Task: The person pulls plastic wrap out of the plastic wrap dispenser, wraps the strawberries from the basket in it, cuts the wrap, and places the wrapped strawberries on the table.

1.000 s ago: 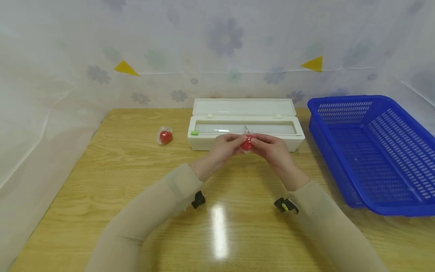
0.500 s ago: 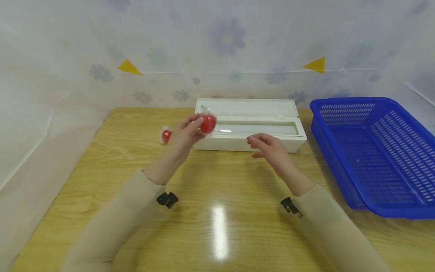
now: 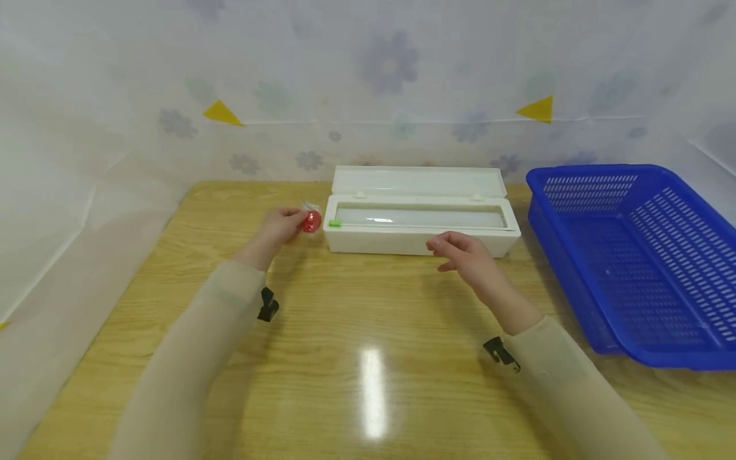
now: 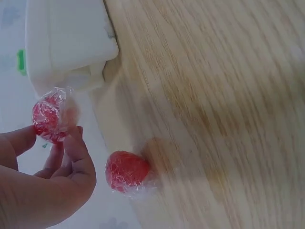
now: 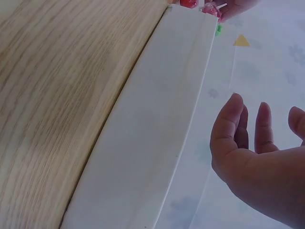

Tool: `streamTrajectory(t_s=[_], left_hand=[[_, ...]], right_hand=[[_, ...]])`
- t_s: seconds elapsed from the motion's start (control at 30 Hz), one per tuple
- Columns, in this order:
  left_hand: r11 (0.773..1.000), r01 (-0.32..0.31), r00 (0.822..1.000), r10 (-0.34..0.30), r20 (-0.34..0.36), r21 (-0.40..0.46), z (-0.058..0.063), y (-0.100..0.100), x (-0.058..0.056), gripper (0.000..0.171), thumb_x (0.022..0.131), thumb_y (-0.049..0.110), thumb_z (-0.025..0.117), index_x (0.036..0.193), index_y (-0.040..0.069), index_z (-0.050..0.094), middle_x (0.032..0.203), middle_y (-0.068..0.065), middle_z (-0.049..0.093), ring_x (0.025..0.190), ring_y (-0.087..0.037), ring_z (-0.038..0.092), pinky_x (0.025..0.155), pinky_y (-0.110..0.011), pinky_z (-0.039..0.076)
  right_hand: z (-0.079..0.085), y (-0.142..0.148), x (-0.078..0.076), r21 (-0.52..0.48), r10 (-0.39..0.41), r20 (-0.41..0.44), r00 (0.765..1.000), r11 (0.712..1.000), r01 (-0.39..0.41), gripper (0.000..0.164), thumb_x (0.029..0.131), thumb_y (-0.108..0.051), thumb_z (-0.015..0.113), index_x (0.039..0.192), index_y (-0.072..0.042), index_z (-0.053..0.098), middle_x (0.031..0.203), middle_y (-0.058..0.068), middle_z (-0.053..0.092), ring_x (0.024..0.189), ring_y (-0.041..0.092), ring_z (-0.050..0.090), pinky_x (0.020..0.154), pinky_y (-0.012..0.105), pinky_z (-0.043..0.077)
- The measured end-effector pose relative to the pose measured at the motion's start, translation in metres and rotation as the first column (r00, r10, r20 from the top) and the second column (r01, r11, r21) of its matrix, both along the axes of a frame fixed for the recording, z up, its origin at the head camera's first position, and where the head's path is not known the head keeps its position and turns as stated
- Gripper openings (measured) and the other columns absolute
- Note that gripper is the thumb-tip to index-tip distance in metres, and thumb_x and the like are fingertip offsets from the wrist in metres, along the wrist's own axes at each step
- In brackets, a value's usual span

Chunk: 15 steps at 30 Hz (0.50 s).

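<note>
My left hand point(image 3: 280, 227) pinches a red stemmed fruit wrapped in clear film point(image 3: 312, 222), held just left of the white cling film dispenser. In the left wrist view, thumb and fingertips grip the wrapped fruit point(image 4: 50, 117) above the table. A second film-wrapped red fruit point(image 4: 127, 171) lies on the wood below; in the head view my left hand hides it. My right hand point(image 3: 467, 259) hovers before the dispenser's front with loosely bent fingers and nothing in them. The dispenser point(image 3: 422, 243) has its lid raised and a green slider point(image 3: 335, 223) at its left end.
A blue perforated plastic basket point(image 3: 575, 275) stands on the right side of the wooden table point(image 3: 322, 358). Behind the table hangs a flowered white curtain point(image 3: 368, 96) with yellow triangles on it.
Both hands held the wrapped fruit over the dispenser; the right hand then let go. My left hand carried the fruit left, past the dispenser's end. The right hand stayed nearly in place.
</note>
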<state>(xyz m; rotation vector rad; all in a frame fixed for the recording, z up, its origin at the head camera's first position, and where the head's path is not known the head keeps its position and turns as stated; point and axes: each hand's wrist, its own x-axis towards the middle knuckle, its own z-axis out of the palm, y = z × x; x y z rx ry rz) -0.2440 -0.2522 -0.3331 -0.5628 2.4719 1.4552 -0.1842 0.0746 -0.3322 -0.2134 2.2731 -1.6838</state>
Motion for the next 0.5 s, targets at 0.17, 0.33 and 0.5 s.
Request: streamTrajectory(t_s=[0.17, 0.33, 0.5], left_hand=[[0.978, 0.096, 0.994, -0.085, 0.063, -0.184, -0.008, -0.004, -0.005, 0.044, 0.098, 0.026, 0.043, 0.13, -0.004, 0.047, 0.132, -0.021, 0.048, 0.114, -0.027, 0.048, 0.098, -0.036, 0.044], [0.949, 0.178, 0.979, -0.144, 0.144, -0.262, -0.014, -0.005, -0.007, 0.043, 0.099, 0.025, 0.041, 0.127, -0.006, 0.048, 0.129, -0.021, 0.05, 0.108, -0.024, 0.049, 0.091, -0.03, 0.045], [0.92, 0.226, 0.971, -0.188, 0.146, -0.321, -0.014, -0.003, -0.007, 0.044, 0.098, 0.025, 0.044, 0.125, -0.009, 0.05, 0.126, -0.023, 0.053, 0.109, -0.027, 0.051, 0.095, -0.033, 0.045]], right_hand=[[-0.002, 0.001, 0.002, -0.004, 0.01, 0.0, 1.0, 1.0, -0.01, 0.034, 0.099, -0.03, 0.045, 0.108, 0.002, 0.055, 0.108, 0.001, 0.059, 0.099, 0.011, 0.052, 0.083, 0.029, 0.05], [-0.004, 0.002, 0.003, -0.007, 0.018, -0.013, 1.0, 1.0, -0.018, 0.03, 0.099, -0.027, 0.045, 0.105, 0.0, 0.056, 0.105, 0.0, 0.059, 0.096, 0.009, 0.051, 0.083, 0.029, 0.049], [-0.005, 0.003, 0.003, -0.007, 0.011, -0.019, 1.0, 1.0, -0.011, 0.029, 0.098, -0.026, 0.046, 0.105, 0.0, 0.057, 0.103, -0.003, 0.059, 0.094, 0.007, 0.051, 0.082, 0.028, 0.049]])
